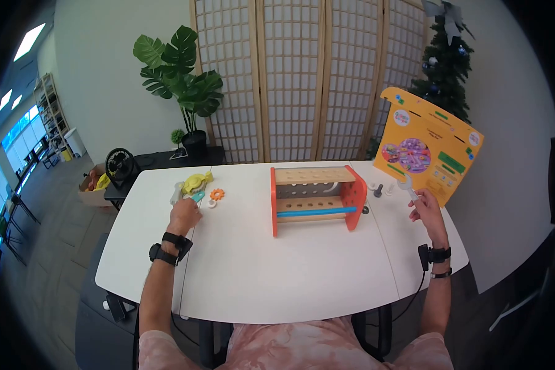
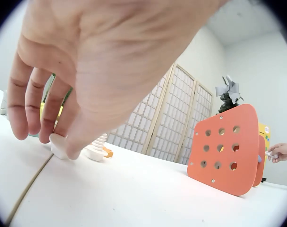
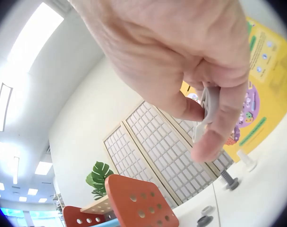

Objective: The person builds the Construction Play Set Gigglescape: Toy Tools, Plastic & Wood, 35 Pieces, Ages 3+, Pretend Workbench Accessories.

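At the table's left side my left hand (image 1: 185,216) reaches down and pinches a small white piece (image 2: 58,145) between thumb and fingers, low over the tabletop. Close by lie an orange gear (image 1: 217,194), a white ridged screw (image 2: 97,147), a teal piece (image 1: 197,196) and a yellow toy piece (image 1: 196,182). On the far right my right hand (image 1: 428,213) holds a light grey toy wrench (image 1: 407,185) by its handle, its forked end pointing up and away. The toy workbench (image 1: 314,216), with orange sides and a blue bar, stands between the hands.
A dark grey bolt (image 3: 230,180), a white bolt (image 3: 246,161) and dark nut (image 1: 365,209) lie right of the workbench. Behind them a yellow cardboard panel (image 1: 431,148) stands upright. A folding screen (image 1: 290,80) and potted plant (image 1: 185,80) are behind the table (image 1: 277,277).
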Demonstrator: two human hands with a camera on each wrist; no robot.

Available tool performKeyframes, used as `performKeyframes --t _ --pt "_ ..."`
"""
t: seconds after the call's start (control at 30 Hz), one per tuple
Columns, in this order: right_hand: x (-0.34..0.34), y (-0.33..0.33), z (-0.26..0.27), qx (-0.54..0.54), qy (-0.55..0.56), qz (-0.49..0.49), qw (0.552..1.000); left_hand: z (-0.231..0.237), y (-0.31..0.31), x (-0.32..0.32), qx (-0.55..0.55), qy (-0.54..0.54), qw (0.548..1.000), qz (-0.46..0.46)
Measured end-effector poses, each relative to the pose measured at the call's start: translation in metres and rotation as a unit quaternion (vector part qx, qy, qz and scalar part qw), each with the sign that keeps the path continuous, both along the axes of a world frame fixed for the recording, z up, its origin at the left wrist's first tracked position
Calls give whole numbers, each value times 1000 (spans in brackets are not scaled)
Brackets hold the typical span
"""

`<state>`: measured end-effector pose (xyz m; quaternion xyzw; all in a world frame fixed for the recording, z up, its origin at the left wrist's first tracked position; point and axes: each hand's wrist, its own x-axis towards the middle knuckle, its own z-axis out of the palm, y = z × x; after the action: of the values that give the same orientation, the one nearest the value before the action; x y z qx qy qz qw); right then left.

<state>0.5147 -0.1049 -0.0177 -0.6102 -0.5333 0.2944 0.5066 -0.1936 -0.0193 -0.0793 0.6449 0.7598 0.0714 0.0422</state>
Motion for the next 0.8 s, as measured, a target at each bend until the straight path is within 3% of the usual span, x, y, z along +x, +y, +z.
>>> performKeyframes --t 0.07,0.2,0.27,0.3,0.37,0.4,0.47,0.57,0.73,0.8 --pt "-6 -5 6 13 -18 18 1000 2 -8 -3 71 -52 996 -29" --pt "-34 -12 24 37 30 37 998 13 -17 0 68 -113 990 -50" --pt "-49 -15 30 42 63 37 996 25 -24 11 38 -260 962 -74" --pt "-55 -16 32 37 91 79 992 27 -25 15 39 -259 962 -76" --pt "-74 -20 37 35 118 120 985 30 -29 28 78 -358 912 -187" --pt "-89 -24 40 36 109 147 983 34 -30 37 81 -357 911 -189" --pt "-118 -33 49 28 84 196 977 52 -45 62 117 -424 857 -270" --pt "-153 -39 45 66 -1 276 959 80 -65 96 124 -426 837 -321" --pt "-213 -56 42 138 -146 316 927 106 -90 135 160 -423 799 -397" --pt "-229 -57 38 173 -164 338 911 116 -98 141 219 -339 788 -465"
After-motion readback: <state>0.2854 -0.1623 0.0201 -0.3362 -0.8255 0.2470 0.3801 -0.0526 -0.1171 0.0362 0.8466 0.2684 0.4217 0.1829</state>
